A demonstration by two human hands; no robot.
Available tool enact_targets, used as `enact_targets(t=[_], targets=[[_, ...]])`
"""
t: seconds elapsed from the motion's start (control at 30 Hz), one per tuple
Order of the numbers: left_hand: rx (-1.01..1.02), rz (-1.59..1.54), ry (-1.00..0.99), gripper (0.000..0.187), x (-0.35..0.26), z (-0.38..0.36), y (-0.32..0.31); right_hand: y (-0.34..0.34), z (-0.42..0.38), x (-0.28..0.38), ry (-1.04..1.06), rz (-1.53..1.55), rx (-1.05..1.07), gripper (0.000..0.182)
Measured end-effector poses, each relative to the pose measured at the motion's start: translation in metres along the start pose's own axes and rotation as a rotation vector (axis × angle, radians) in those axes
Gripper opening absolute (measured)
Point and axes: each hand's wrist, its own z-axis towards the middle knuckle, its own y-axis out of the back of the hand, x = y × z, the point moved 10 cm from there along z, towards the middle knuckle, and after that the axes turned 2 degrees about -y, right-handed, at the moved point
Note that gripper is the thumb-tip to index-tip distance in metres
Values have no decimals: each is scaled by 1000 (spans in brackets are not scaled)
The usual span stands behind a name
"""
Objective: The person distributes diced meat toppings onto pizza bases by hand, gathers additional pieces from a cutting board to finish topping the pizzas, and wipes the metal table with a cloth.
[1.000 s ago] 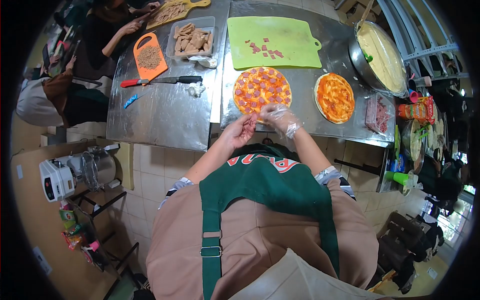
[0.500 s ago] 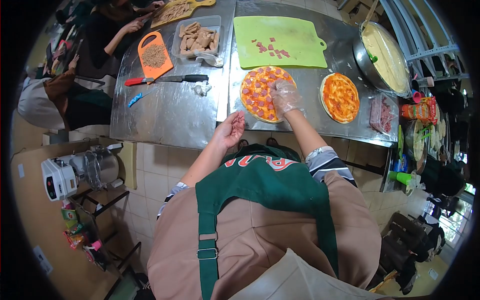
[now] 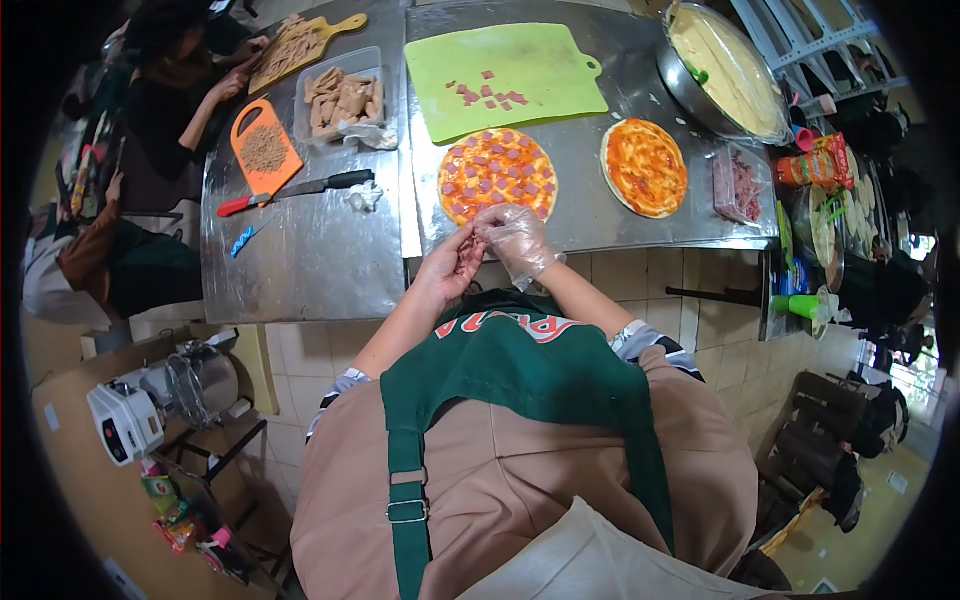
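Observation:
My right hand [image 3: 518, 240] wears a clear plastic glove, and its closed fingers meet my left hand [image 3: 458, 262] at the near edge of a round pizza [image 3: 497, 178]. The bare left hand is curled, palm up; what lies between the fingers of either hand is too small to make out. Square pink meat pieces dot the pizza's orange sauce. To its right lies a second round base [image 3: 645, 168] with sauce only. Behind them, more pink pieces rest on a green cutting board [image 3: 540, 60]. A clear box of shredded meat [image 3: 738, 190] stands near the table's right end.
A large steel bowl of pale dough [image 3: 725, 70] stands at the back right. On the left are a tub of brown pieces [image 3: 342, 95], an orange board [image 3: 266, 150] and a knife [image 3: 300, 190]. Another person's hands [image 3: 235, 80] work over a yellow board [image 3: 290, 55].
My right hand has left the pizza's top and come back to meet my left hand at its near edge. The view has shifted, so the table's contents appear further left.

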Motion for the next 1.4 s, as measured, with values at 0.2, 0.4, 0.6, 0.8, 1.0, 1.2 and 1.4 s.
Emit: enact_targets(t=[0.2,0.4,0.6,0.8,1.0,1.2,1.4], targets=[[69,-44,43,23,10,8,-33,86,8,-37,-220,185,-165,11],[164,-124,28,28,17,32,-75,223,31,-43,-131,-111,-437,10],[219,-174,13,31,33,63,-123,263,75,-55,-298,-442,-257,20],[228,-276,-19,34,49,92,-150,253,105,-49,-241,-884,13,26],[216,-241,-24,33,66,108,-173,231,92,5,211,-879,61,25],[520,-202,44,34,81,122,-204,205,60,28,540,-664,272,18],[279,-43,11,23,95,130,-198,230,73,-36,17,-48,281,11]])
